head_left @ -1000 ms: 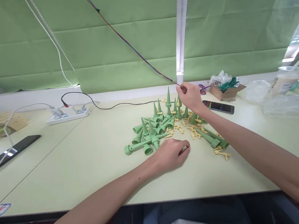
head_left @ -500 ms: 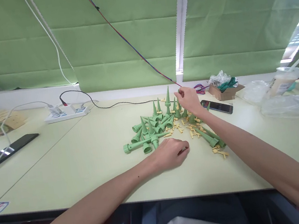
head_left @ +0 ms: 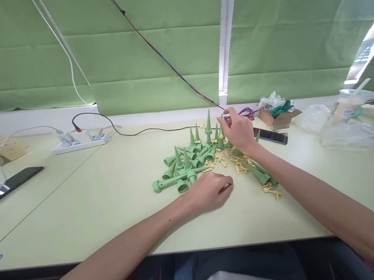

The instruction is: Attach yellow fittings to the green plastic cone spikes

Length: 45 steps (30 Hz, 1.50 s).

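My left hand (head_left: pixel 211 191) rests on the table with its fingers curled closed; whatever they may hold is hidden. It lies just in front of a pile of green plastic plant-watering spikes (head_left: pixel 167 182), some lying down and some standing point up. My right hand (head_left: pixel 239 132) reaches to the back of the pile, thumb and fingers bent together by the tip of an upright spike. Whether it grips that spike or something smaller I cannot make out. Small yellow plastic valve pieces (head_left: pixel 237 165) lie scattered among the spikes, with a few (head_left: pixel 272 189) nearer the front under my right forearm.
A phone (head_left: pixel 270 135) lies behind my right wrist, beside a small cardboard box (head_left: pixel 276 120) with plastic wrap. A drink cup (head_left: pixel 345 106) and clear bags (head_left: pixel 350 136) stand right. At left are a white power strip (head_left: pixel 79 143) and a dark phone (head_left: pixel 9 186).
The whole view has shifted slightly, so things sit a little further left. My right hand stays at the back spikes, its fingers slightly re-posed. My left hand keeps its curled pose.
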Tool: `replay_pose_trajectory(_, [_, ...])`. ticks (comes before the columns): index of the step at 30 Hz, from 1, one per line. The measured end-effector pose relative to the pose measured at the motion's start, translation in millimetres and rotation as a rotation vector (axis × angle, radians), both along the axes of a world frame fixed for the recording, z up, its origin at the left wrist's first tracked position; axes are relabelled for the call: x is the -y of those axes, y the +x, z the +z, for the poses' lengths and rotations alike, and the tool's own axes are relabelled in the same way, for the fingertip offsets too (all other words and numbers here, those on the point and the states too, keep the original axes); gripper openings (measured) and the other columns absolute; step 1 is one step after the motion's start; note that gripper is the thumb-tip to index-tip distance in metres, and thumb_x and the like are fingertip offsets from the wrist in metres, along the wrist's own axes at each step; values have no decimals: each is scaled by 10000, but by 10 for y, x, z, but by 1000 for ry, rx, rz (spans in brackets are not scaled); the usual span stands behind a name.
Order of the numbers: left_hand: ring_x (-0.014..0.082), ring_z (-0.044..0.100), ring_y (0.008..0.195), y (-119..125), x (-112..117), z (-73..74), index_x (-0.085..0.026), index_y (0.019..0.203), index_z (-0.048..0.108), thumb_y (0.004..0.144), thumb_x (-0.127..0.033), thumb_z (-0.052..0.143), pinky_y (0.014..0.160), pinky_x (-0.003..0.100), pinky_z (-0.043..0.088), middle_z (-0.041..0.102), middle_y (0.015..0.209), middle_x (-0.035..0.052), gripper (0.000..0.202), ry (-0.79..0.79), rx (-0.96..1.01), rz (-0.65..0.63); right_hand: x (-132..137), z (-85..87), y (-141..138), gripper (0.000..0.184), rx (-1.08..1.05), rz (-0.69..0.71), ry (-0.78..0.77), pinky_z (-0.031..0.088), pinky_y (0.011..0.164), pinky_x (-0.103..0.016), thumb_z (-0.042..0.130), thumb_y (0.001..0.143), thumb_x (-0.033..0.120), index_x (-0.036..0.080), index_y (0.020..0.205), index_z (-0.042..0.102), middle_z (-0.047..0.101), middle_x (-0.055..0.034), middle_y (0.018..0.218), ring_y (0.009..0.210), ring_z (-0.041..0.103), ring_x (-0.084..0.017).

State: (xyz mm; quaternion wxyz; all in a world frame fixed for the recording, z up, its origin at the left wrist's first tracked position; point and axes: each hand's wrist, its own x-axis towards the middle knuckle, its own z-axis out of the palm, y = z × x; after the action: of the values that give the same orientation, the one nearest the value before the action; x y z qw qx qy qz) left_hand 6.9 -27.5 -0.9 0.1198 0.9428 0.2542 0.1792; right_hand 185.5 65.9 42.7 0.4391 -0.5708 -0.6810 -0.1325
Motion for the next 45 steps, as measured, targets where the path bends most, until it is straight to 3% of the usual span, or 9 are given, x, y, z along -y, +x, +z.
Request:
replay_pose_trajectory(3, [125,404,534,4,-3,7,-182,643,467,929,-160,441,558,284,269,525,596,3,288,-3,-5,-10,208,-99,-99,276,121,72,-33,299,614,-281,415,1044,360,161,1051,606,706,-72,796,690,627,-206])
replay_pose_trajectory(7, [117,306,510,12,-6,0,-185,625,341,915,-151,434,546,293,240,435,560,-20,306,-20,-6,-18,383,-233,-214,258,397,143,-332,326,620,-280,413,1044,344,176,1053,608,725,-85,938,784,667,-215])
replay_pose_trajectory(10, [115,299,517,11,-9,-9,-185,639,310,911,-152,432,551,296,234,414,561,-25,300,-23,0,-22,405,-285,-253,250,501,129,-464,349,624,-291,455,1027,377,179,1090,595,725,-93,985,848,687,-247])
replay_pose_trajectory(16, [121,321,535,-1,-14,-6,-189,654,335,917,-154,431,562,296,244,415,572,-24,282,-6,-1,-31,406,-336,-295,238,604,103,-530,397,624,-321,464,1011,335,164,1140,569,723,-117,995,852,705,-288])
replay_pose_trajectory(22, [130,447,604,-7,-21,-9,-190,694,400,963,-200,422,586,291,276,522,660,-6,270,57,43,-2,440,-370,-338,211,651,92,-572,399,609,-317,401,1012,223,142,1124,559,719,-147,1008,780,703,-269])
replay_pose_trajectory(28, [127,436,579,-12,-32,-10,-185,693,472,959,-173,420,568,287,278,537,661,1,271,88,58,-5,479,-309,-266,204,634,93,-529,307,558,-305,407,974,164,146,1101,565,721,-121,962,739,681,-248])
replay_pose_trajectory(34, [123,470,576,-17,-75,18,-174,662,511,1036,-341,379,587,283,321,556,622,3,431,51,188,20,607,-332,-84,165,582,152,-448,203,527,-300,417,945,170,156,991,575,695,-80,806,607,574,-190])
replay_pose_trajectory(40, [117,433,550,-23,-92,67,-185,682,492,1053,-380,310,587,278,353,475,583,-21,457,-77,406,243,715,-538,68,91,388,293,-264,220,531,-273,467,927,233,174,904,532,624,-24,706,538,452,-146])
replay_pose_trajectory(45, [96,466,529,-18,-144,92,-201,882,528,993,-442,476,540,250,378,594,751,-17,270,-222,550,425,744,-612,10,65,214,381,-125,248,537,-261,496,884,206,202,824,472,538,20,642,524,413,-125])
